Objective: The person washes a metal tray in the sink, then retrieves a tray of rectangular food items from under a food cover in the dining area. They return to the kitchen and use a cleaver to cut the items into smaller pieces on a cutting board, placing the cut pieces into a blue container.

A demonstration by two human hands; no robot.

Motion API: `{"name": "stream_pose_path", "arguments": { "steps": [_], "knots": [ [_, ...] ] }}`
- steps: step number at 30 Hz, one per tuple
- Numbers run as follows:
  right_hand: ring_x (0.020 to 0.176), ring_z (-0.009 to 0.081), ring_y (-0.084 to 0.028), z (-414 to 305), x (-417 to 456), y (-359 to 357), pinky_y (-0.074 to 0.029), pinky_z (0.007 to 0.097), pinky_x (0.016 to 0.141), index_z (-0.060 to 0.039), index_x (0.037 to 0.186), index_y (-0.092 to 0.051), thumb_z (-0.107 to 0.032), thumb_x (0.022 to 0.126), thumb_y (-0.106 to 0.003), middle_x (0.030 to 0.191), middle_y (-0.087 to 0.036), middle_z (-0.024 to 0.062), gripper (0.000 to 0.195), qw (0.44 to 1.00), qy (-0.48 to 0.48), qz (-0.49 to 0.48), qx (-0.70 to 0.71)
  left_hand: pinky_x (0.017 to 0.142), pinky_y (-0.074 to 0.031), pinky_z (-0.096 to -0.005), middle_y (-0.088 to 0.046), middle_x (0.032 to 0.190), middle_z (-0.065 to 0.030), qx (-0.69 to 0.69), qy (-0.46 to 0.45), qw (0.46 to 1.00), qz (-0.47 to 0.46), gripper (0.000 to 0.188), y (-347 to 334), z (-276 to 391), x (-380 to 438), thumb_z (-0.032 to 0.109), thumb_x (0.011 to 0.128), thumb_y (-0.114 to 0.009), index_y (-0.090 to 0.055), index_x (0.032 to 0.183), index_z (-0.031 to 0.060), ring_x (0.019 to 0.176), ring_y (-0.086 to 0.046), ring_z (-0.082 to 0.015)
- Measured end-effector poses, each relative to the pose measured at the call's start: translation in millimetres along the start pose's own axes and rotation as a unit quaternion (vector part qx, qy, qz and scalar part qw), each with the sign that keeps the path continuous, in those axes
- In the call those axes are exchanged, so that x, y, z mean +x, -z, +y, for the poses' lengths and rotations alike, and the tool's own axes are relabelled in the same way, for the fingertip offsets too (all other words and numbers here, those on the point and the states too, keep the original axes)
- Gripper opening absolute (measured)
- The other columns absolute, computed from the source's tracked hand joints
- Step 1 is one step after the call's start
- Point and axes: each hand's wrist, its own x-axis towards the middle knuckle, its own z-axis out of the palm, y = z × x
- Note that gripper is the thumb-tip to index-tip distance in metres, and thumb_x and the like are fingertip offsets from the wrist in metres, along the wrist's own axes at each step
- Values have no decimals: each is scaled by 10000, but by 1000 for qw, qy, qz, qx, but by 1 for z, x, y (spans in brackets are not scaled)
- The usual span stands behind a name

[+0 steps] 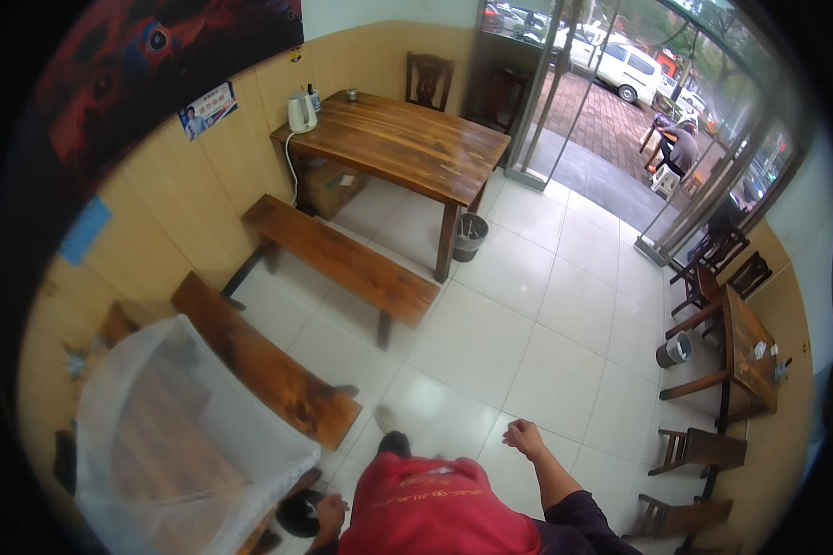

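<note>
My right hand (524,438) hangs in front of my body over the white tiled floor (472,347), its fingers loosely curled and nothing visible in it. Low at the picture's bottom is my left hand (331,517), beside a black bin (298,515); its fingers are partly hidden and their grip is unclear. A white mesh food cover (201,430) stands over a wooden table to my left, just past that hand. I wear a red apron (430,503) with writing, and one dark shoe (393,444) shows beyond it.
Two wooden benches (271,368) (347,260) stand ahead on the left. Beyond is a wooden table (402,149) bearing a white electric kettle (302,113). A waste bin (470,237) sits by its leg. Chairs and another table (753,347) line the right wall. Glass doors (562,90) stand open; a person (682,147) is outside.
</note>
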Motion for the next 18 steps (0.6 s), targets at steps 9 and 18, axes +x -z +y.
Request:
{"name": "stream_pose_path", "arguments": {
  "steps": [9, 18],
  "knots": [
    [705, 246, -705, -20, 83, -21, -567, 323, 577, 61, 1124, -567, -181, 962, -580, 872, -707, 177, 291, 949, -92, -201, -226, 531, -508, -337, -642, 746, -106, -104, -53, 984, 133, 46, -54, 75, 108, 46, 856, -620, -595, 855, 8, 600, -637, -206],
    [884, 261, -716, 7, 339, -71, -570, 354, 768, 54, 990, -711, -324, 813, -754, 959, -734, 222, 419, 710, 251, -402, -521, 558, -521, -299, -703, 805, -113, -173, -5, 953, 251, 279, -33, 158, 102, 184, 1001, -552, -613, 1179, -22, 600, -634, -148]
  ]
}}
